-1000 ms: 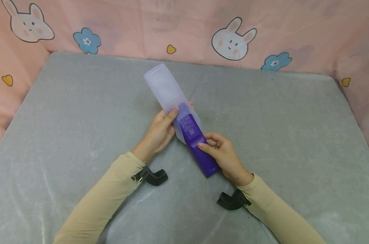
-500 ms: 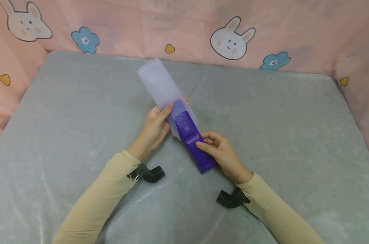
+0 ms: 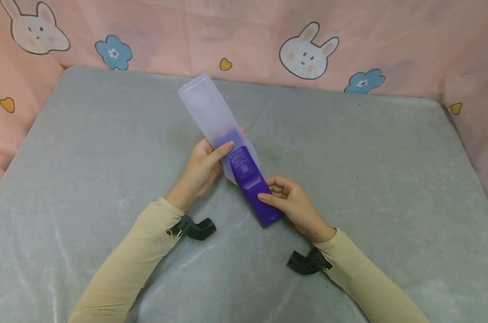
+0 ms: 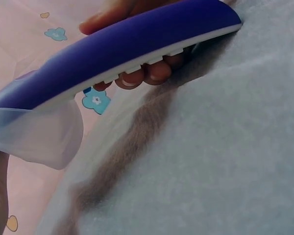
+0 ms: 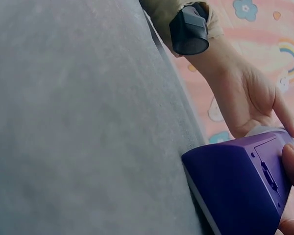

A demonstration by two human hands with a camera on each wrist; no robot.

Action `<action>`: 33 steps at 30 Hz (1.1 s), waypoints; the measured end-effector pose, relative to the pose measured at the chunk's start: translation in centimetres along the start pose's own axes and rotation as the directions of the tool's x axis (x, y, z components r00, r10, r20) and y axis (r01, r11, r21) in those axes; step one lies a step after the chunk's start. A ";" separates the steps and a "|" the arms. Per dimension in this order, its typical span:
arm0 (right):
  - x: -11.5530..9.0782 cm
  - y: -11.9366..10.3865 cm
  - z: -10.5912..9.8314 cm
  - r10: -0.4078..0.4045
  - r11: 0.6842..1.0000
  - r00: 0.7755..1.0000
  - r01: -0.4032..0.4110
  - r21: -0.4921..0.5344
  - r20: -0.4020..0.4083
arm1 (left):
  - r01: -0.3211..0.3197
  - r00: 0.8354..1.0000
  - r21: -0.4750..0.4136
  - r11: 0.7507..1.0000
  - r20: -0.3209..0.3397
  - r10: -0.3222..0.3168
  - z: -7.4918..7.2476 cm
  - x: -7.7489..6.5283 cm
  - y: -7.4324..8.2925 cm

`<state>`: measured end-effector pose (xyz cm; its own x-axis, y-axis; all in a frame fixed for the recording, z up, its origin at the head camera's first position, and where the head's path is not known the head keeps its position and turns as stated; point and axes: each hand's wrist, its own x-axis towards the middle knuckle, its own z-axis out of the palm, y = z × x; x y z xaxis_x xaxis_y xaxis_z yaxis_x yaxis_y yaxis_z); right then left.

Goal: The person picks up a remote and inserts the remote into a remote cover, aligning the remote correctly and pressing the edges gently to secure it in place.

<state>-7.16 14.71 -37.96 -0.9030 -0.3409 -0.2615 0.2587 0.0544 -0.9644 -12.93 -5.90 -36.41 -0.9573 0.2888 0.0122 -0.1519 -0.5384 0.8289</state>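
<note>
A purple remote control (image 3: 252,181) with a white button side lies face down in the hands, its printed back upward in the head view. Its far part sits inside a translucent whitish sleeve (image 3: 207,105), which extends beyond it at the upper left. My left hand (image 3: 201,163) grips the sleeve, thumb across the top and fingers underneath. Nearer me, my right hand (image 3: 294,202) pinches the remote's bare end, thumb on the back. Fingertips (image 4: 158,72) touch the white button side in the left wrist view. A battery cover (image 5: 272,169) shows on the remote in the right wrist view.
A grey cloth-covered table (image 3: 369,157) spreads beneath both hands. Pink printed curtain (image 3: 252,40) stands along its back and sides. Black wrist mounts (image 3: 197,228) are strapped over the beige sleeves (image 3: 127,260).
Remote and sleeve have shifted together to the left and slightly away from me. My right thumb sits closer to the remote's near end, and the left thumb reaches further across the sleeve.
</note>
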 end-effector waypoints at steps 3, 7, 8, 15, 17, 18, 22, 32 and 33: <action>0.0 0.0 0.0 -0.002 1.000 1.000 0.002 0.004 -0.004 | -0.004 1.000 0.005 1.000 0.009 0.004 0.0 0.0 -0.1; 0.0 0.0 0.0 0.000 1.000 1.000 0.000 0.005 -0.009 | 0.003 1.000 0.005 1.000 0.012 -0.003 0.0 0.0 -0.1; 0.0 0.0 0.0 0.000 1.000 1.000 0.000 0.006 -0.010 | 0.007 1.000 0.005 1.000 0.013 -0.007 0.1 0.0 -0.2; 0.0 0.1 0.1 0.004 1.000 1.000 -0.003 0.030 -0.017 | 0.031 1.000 -0.024 0.999 0.006 -0.030 0.2 0.0 -0.2; 0.0 0.0 0.1 0.004 0.999 1.000 -0.003 0.036 -0.019 | 0.034 0.999 -0.028 0.999 0.006 -0.034 0.3 0.0 -0.2; 0.0 0.0 0.1 0.004 0.999 1.000 -0.004 0.038 -0.020 | 0.036 0.999 -0.030 0.999 0.006 -0.036 0.3 0.0 -0.2; 0.0 0.0 0.1 0.007 0.999 1.000 -0.006 0.047 -0.022 | 0.039 0.999 -0.036 0.999 0.016 -0.038 0.4 -0.1 -0.3; -0.1 0.0 0.1 0.007 0.999 1.000 -0.006 0.053 -0.024 | 0.048 0.998 -0.046 0.998 0.032 -0.047 0.5 -0.1 -0.5; -0.1 0.0 0.1 0.007 0.999 1.000 -0.005 0.053 -0.024 | 0.050 0.998 -0.046 0.998 0.033 -0.048 0.5 -0.1 -0.6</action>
<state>-7.07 14.66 -37.95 -0.9093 -0.3178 -0.2687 0.2814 0.0062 -0.9596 -12.60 -5.24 -36.58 -0.9403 0.3401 -0.0094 -0.2104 -0.5596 0.8016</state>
